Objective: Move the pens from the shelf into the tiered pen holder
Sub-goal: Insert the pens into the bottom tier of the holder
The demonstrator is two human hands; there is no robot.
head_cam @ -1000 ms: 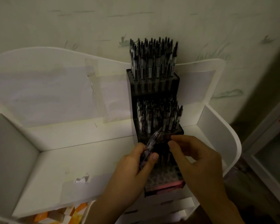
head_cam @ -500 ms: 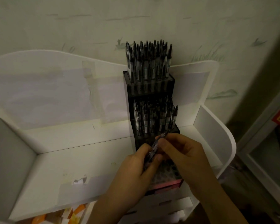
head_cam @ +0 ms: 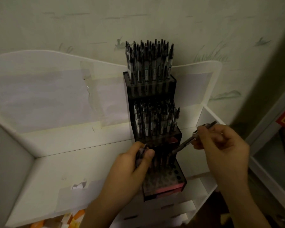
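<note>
Pen (head_cam: 190, 141) pinched in right hand (head_cam: 224, 150), tip slanting toward holder (head_cam: 164, 176) bottom tier, lower centre. Left hand (head_cam: 130, 167) grips spare pens (head_cam: 141, 155). Straighten upright over empty hole, then drop.

Left hand (head_cam: 135, 163) fingers curled; right hand (head_cam: 224, 145) pinching.

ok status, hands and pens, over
Right hand pinches one pen, tip angled at bottom tier. Left hand grips spare pens. Nothing blocking.

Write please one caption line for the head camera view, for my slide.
Right hand angles one pen toward the lowest tier of the black pen holder; left hand holds spare pens.
</note>
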